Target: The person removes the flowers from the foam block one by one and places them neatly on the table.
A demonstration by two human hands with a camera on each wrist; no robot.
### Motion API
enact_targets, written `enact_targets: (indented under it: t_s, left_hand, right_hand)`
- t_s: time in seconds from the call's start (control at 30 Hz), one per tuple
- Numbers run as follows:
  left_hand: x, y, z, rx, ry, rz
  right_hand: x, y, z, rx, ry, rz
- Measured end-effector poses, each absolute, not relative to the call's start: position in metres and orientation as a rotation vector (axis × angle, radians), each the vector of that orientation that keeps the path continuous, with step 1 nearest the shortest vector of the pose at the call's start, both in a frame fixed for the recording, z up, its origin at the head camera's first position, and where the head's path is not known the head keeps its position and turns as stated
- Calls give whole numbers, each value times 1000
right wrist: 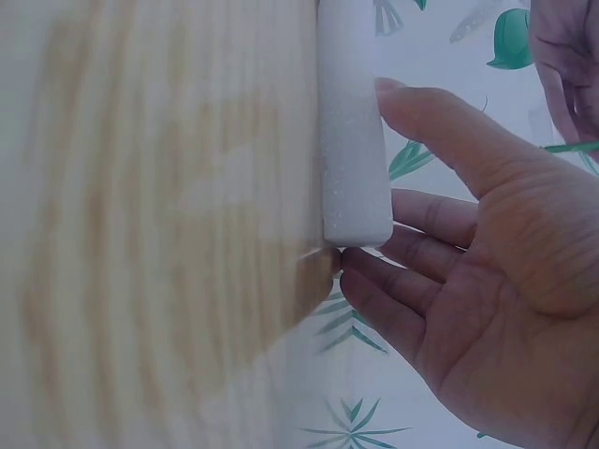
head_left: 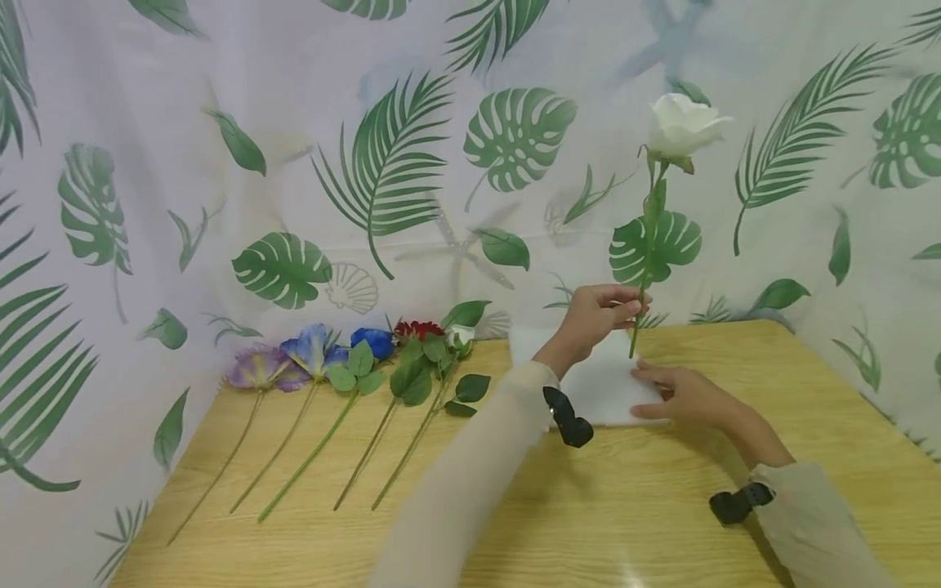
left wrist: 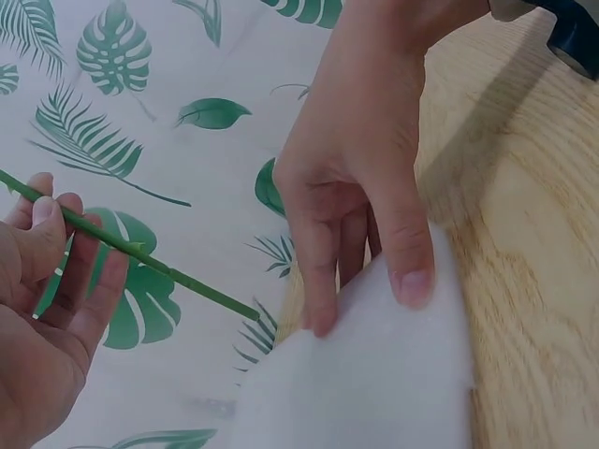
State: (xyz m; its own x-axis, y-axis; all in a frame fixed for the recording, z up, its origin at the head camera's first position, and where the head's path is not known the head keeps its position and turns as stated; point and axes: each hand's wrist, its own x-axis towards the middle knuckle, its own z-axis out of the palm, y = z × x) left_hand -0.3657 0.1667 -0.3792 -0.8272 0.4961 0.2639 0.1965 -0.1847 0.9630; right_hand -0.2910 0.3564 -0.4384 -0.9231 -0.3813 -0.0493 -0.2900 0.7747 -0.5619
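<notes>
A white rose [head_left: 684,126] on a long green stem stands nearly upright in my left hand [head_left: 599,322]. The left thumb and fingers pinch its stem [left wrist: 140,254] low down, with the cut end just past the fingers, over a white foam block [head_left: 595,392]. That block lies flat on the table. At its right end my right hand [head_left: 687,396] rests with thumb and fingers spread apart, the thumb touching the block's top. In the right wrist view the block's edge [right wrist: 356,168] hides some of the right fingertips.
To the left, several flowers lie in a row on the wooden table [head_left: 294,539]: a purple one [head_left: 257,367], a light blue one [head_left: 312,347], a blue rose [head_left: 372,341], a red one [head_left: 419,329] and a small white rose [head_left: 461,336]. A leaf-printed curtain [head_left: 412,269] hangs behind.
</notes>
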Motion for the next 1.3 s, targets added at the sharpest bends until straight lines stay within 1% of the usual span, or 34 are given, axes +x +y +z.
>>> enact_targets:
  t_s: [0.43,0.77,1.07,1.3]
  left_hand:
    - [-372,136,-384,752,1923,2094]
    - [-371,108,-383,755,1975,2019]
    - [-367,73,-380,719,2022,1957]
    - [-363,41,-378,729,2031,1916]
  right_hand:
    - [-294,354,-440,-543,2822,-829]
    - [-295,354,-442,-550,2820,-829]
    - [-294,353,-441,-533,2809,-818]
    - [-293,353,-440,-569,2815,-828]
